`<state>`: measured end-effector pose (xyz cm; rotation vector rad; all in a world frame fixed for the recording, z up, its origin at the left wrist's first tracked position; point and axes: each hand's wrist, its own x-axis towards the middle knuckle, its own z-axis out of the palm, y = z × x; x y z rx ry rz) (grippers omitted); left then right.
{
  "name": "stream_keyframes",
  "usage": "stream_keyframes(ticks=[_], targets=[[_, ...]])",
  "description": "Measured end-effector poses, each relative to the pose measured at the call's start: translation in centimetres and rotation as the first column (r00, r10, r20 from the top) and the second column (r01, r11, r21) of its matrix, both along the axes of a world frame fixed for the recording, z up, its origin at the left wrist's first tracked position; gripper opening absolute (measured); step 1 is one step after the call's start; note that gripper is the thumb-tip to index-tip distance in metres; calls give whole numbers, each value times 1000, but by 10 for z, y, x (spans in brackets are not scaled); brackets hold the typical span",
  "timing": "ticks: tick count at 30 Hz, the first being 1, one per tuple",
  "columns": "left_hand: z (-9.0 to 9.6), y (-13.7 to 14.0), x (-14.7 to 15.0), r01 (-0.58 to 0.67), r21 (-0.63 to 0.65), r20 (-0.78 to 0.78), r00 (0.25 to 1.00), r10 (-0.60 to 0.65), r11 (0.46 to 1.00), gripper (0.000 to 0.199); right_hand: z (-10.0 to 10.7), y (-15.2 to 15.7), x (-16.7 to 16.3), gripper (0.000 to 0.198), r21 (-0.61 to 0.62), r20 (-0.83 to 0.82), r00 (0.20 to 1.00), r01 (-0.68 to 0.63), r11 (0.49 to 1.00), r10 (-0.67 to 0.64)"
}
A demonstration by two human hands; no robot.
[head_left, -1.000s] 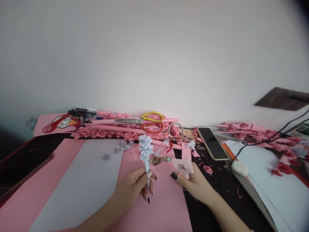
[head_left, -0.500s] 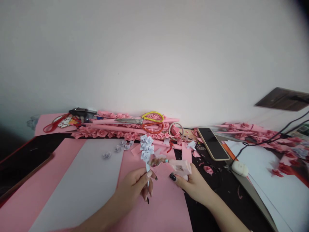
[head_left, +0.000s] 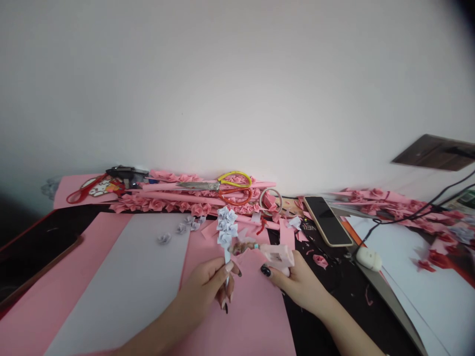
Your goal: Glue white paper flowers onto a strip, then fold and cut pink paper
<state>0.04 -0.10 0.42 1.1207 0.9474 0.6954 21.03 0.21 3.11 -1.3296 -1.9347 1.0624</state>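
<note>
Two grips, both closed: left hand [head_left: 210, 277] pinching white flower stem [head_left: 227, 257]; right hand [head_left: 300, 284] around one pale bottle [head_left: 278, 255], nozzle [head_left: 243, 247] just right of stem, contact unclear; oversqueezing might smear its blooms [head_left: 226, 227]; beyond stem, one scissors [head_left: 234, 188]; rightward, one phone [head_left: 328, 221]; leftward, at least four loose flowers [head_left: 164, 239].

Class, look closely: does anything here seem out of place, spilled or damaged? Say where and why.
Mostly clutter: pink scraps litter the dark surface beside the right hand, near one loose flower, and the scissors lie atop the pink flowers, which they might crush. No spill shows.
</note>
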Motion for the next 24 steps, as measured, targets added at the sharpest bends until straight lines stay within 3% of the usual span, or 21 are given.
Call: stream_keyframes(ticks=[13,24], targets=[[-1,2,0,-6,-9,39,999,6,1000,33,0,0,1,32,-42,20,1000,14,999,-13],[2,0,-2,-1,10,36,999,0,1000,31,2,0,-1,32,38,-5,1000,11,999,-11]])
